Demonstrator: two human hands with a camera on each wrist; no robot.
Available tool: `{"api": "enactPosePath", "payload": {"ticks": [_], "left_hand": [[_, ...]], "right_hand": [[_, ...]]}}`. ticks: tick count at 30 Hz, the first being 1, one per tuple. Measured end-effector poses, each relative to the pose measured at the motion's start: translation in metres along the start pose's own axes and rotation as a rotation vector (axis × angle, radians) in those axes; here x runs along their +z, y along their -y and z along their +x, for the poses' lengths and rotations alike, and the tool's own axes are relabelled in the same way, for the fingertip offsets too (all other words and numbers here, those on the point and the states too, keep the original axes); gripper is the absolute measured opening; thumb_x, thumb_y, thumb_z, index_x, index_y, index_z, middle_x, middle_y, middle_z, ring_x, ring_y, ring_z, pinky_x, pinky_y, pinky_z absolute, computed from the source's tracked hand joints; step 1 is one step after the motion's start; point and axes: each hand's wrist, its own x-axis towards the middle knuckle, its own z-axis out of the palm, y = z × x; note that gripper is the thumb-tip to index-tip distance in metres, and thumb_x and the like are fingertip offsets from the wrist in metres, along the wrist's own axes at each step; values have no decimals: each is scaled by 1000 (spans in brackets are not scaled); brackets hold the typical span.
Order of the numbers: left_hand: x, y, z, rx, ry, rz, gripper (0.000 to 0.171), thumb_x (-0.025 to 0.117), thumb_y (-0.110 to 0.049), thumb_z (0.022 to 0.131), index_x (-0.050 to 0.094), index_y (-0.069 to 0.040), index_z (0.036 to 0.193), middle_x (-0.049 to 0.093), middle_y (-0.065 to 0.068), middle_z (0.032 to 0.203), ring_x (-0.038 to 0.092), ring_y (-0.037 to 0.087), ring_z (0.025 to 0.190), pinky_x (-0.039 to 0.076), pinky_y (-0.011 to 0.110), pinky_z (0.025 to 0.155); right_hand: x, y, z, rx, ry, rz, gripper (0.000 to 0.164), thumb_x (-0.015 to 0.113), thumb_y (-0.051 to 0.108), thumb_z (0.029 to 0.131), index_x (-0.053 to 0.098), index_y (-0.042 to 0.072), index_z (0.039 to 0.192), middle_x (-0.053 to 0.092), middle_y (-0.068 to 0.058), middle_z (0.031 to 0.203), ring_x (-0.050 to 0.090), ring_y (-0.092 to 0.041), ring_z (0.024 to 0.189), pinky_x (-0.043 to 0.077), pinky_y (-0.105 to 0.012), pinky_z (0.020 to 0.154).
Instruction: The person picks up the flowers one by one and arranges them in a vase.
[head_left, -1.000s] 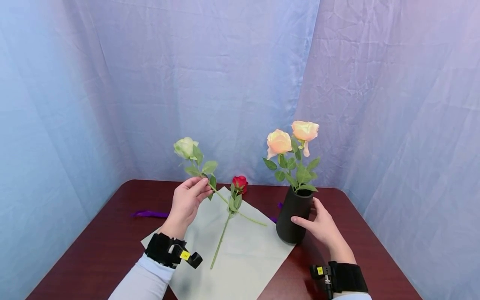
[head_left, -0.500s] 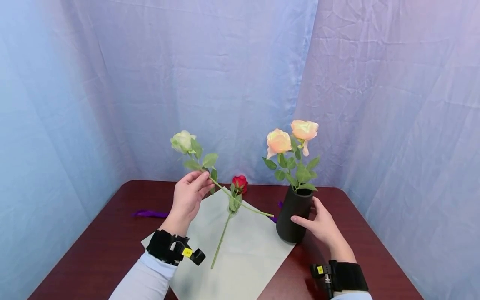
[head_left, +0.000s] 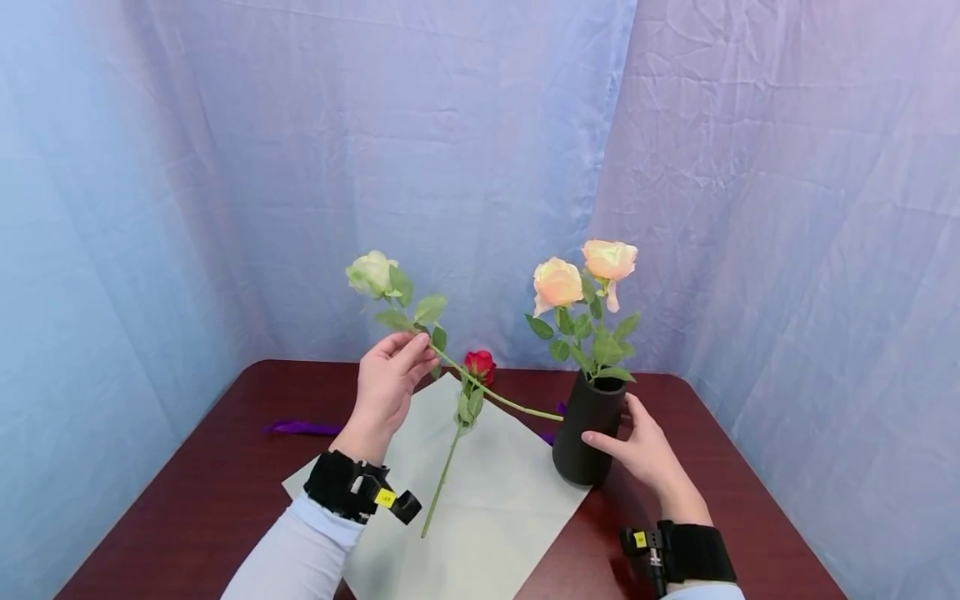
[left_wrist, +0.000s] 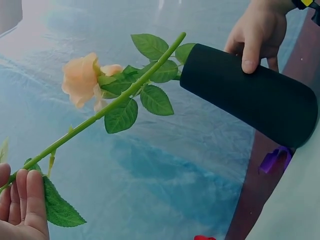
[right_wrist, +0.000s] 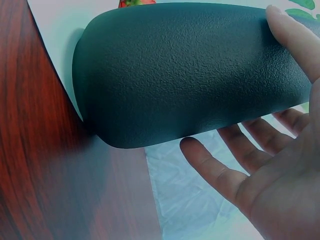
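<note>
My left hand [head_left: 392, 377] pinches the stem of a white-green rose [head_left: 371, 274] just below its leaves. The bloom tilts up to the left, and the bare stem slants down right, its end overlapping the vase in the head view. In the left wrist view that stem [left_wrist: 120, 99] crosses in front of the peach rose leaves. My right hand [head_left: 647, 446] holds a black vase [head_left: 587, 433], thumb on one side and fingers on the other. Two peach roses [head_left: 558, 284] stand in the vase, which is upright on the table.
A red rose [head_left: 480, 367] lies on a pale sheet of paper [head_left: 487, 500] on the dark wooden table [head_left: 180, 492]. A purple ribbon [head_left: 300, 427] shows at the left, and more purple sits beside the vase. Pale blue curtains surround the table.
My left hand has moved up and slightly right with the white-green rose. The stem end has risen and come right, toward the vase. My right hand and the vase have stayed put.
</note>
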Motion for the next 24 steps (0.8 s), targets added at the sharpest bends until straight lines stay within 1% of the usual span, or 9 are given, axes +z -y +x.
{"api": "enactPosePath", "payload": {"ticks": [4, 9, 12, 15, 24], "left_hand": [[6, 3, 2, 14, 16, 5, 17, 75, -5, 93, 62, 3, 101, 68, 10, 94, 70, 19, 79, 58, 38, 85], [12, 6, 2, 7, 12, 23, 13, 73, -5, 95, 62, 0, 99, 68, 10, 92, 70, 18, 78, 59, 37, 84], [16, 6, 2, -4, 12, 18, 13, 73, -6, 95, 63, 0, 99, 69, 10, 93, 71, 18, 78, 59, 37, 85], [20, 5, 3, -6, 26, 13, 14, 73, -7, 95, 62, 0, 100, 69, 10, 94, 71, 19, 79, 58, 38, 86], [35, 1, 7, 21, 54, 19, 16, 74, -6, 94, 61, 1, 99, 67, 11, 94, 70, 19, 80, 58, 38, 85]], "right_hand": [[-1, 0, 1, -1, -2, -4, 97, 83, 48, 85, 27, 14, 157, 46, -20, 148, 49, -41, 133, 49, -57, 98], [-1, -1, 2, -5, 2, -1, 98, 83, 47, 85, 26, 13, 157, 46, -20, 148, 49, -41, 133, 49, -57, 99], [-1, -1, 2, -5, 2, -5, 99, 82, 48, 85, 26, 13, 158, 45, -20, 148, 49, -41, 133, 49, -57, 99], [-2, -1, 1, -6, -1, -5, 98, 83, 47, 85, 27, 13, 157, 46, -20, 148, 49, -41, 133, 49, -57, 99], [-1, -3, 3, -12, 0, -3, 98, 83, 47, 84, 27, 13, 157, 46, -20, 148, 50, -40, 132, 49, -56, 98]]}}
